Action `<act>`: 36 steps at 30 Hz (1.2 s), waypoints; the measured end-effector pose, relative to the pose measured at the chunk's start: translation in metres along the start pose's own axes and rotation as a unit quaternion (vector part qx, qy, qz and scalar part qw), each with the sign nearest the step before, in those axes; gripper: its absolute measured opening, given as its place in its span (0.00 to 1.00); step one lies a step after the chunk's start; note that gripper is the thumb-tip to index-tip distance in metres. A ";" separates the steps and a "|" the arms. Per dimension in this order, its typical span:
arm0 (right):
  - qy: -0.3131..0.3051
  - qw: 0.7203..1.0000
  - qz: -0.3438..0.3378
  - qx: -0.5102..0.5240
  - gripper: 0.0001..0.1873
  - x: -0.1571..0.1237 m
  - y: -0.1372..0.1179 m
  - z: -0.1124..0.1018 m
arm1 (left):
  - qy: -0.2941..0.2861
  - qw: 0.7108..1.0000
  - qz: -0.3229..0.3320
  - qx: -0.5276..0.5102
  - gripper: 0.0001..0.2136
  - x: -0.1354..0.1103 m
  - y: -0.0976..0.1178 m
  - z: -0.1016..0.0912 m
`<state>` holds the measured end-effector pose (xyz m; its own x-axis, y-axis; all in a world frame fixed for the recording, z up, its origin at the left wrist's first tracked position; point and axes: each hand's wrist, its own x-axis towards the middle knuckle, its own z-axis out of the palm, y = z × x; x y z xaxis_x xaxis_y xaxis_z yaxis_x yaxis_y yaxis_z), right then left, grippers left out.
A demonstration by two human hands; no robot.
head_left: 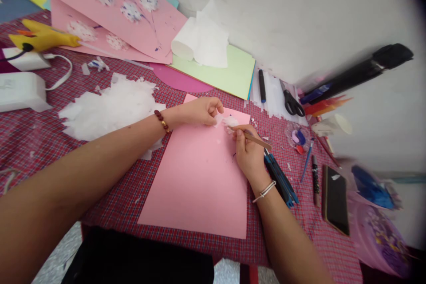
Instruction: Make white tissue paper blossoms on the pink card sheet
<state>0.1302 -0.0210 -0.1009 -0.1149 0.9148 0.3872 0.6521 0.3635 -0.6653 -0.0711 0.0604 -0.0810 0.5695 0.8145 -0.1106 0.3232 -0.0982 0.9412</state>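
A pink sheet of paper (199, 182) lies under both hands. Near its top edge sits a small clump of white tissue pieces (229, 120). My left hand (203, 111) is beside the clump, fingers curled and pinched on a small scrap of white tissue (218, 120). In my right hand (249, 153) is a slim, flat brown stick (256, 140), its tip touching or very close to the clump. Whether it is one piece or tweezers cannot be made out. A large pile of torn white tissue (113, 104) spreads left of the sheet, partly behind my left forearm.
Pink sheets with tissue flowers (133, 11), a tissue roll (184, 40) and green paper (216, 69) lie at the back. A yellow glue gun (43, 37) rests left. Scissors (293, 104), a blue-black tool (281, 177), a phone (335, 199) and a pink tub (372, 235) are right.
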 end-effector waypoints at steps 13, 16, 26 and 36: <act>0.027 0.986 0.052 0.153 0.11 0.000 -0.003 -0.007 | 0.004 1.000 0.018 -0.023 0.02 -0.003 0.002 -0.004; 0.024 0.989 0.054 0.138 0.10 0.001 0.002 -0.003 | 0.017 0.999 0.013 -0.031 0.03 -0.004 0.008 -0.002; 0.054 0.987 0.067 0.136 0.09 0.005 0.005 -0.002 | 0.007 0.999 0.039 0.003 0.07 0.002 0.010 0.007; 0.057 0.985 0.068 0.148 0.11 0.007 0.004 -0.004 | 0.027 0.970 0.143 0.196 0.21 0.009 0.005 0.028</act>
<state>0.1345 -0.0135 -0.0983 0.0545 0.9392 0.3390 0.4074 0.2890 -0.8663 -0.0435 0.0509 -0.0862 0.6405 0.7502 0.1640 0.4262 -0.5249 0.7367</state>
